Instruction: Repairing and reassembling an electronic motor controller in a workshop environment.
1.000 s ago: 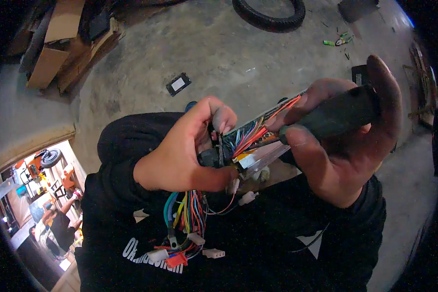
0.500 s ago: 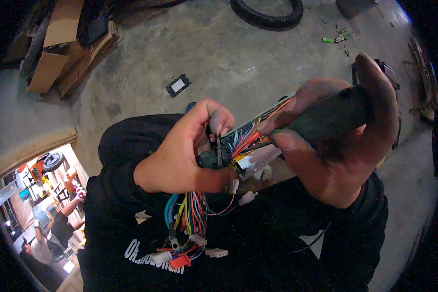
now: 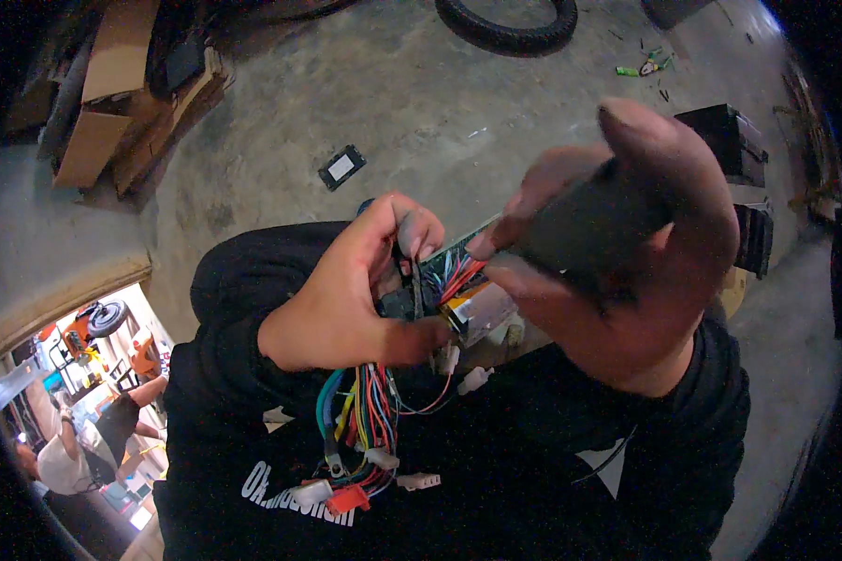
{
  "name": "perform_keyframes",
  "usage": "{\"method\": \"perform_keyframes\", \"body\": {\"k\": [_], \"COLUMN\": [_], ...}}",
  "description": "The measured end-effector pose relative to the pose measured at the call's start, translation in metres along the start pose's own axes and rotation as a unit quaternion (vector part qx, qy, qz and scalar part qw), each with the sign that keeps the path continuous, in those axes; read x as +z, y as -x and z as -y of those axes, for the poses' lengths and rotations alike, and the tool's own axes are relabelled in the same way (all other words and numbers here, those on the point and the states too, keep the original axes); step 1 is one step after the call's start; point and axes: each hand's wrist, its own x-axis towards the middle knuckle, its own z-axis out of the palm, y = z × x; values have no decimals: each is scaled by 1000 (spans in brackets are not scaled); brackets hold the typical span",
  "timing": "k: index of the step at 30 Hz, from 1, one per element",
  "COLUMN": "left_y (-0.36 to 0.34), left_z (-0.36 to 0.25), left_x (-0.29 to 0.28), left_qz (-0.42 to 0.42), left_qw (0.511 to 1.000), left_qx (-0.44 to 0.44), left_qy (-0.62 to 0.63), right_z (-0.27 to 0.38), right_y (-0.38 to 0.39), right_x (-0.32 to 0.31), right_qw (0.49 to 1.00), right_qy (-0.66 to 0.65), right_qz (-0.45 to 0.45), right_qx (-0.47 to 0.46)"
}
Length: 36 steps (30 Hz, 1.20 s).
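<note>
My left hand [image 3: 332,313] is closed around the black end plate [image 3: 404,301] of an electronic controller. From the plate extends a circuit board packed with coloured wires [image 3: 460,273], with a shiny metal strip [image 3: 486,311] along its near side. In my right hand [image 3: 669,280], smeared by motion, is a dark rectangular casing [image 3: 585,229], held between thumb and fingers. It covers the board's right part from view; whether it surrounds the board I cannot tell. Below my left hand, a wire bundle [image 3: 370,407] hangs over my lap, ending in white connectors [image 3: 311,493] and a red connector [image 3: 348,499].
On the concrete floor lie a flat black piece with a white label [image 3: 342,167], a tyre [image 3: 510,33] and green-handled pliers [image 3: 650,65]. Black boxes [image 3: 725,140] stand at right. Cardboard [image 3: 117,56] is piled far left. Another person [image 3: 70,458] is beyond a doorway at lower left.
My right hand and the dark casing have moved left, toward my left hand, hiding more of the board and wires. My left hand has stayed nearly still.
</note>
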Motion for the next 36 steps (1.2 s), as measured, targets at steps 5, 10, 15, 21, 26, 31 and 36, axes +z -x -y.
{"method": "perform_keyframes", "body": {"k": [5,10,15,21,26,31,36], "left_y": [-3,-9,-13,-16,-14,-16,-13], "left_z": [-6,-11,-5,0,13,6,10], "left_x": [2,7,3,0,-10,-6,5], "left_qz": [-12,-63,-75,-73,-82,-83,-60], "left_qw": [997,990,989,987,990,986,980], "left_qx": [-69,-127,-117,-134,-118,-143,-185], "left_qy": [24,20,47,50,8,-12,-34], "right_z": [3,0,1,-3,-15,-4,-3], "right_y": [-9,-16,-21,-23,-25,-27,-19], "right_x": [16,11,9,2,-10,-19,-8], "right_qw": [992,997,993,968,975,964,967], "right_qy": [-83,-40,49,97,98,43,94], "right_qz": [-60,30,86,117,136,109,92], "right_qx": [72,51,69,202,145,238,217]}}
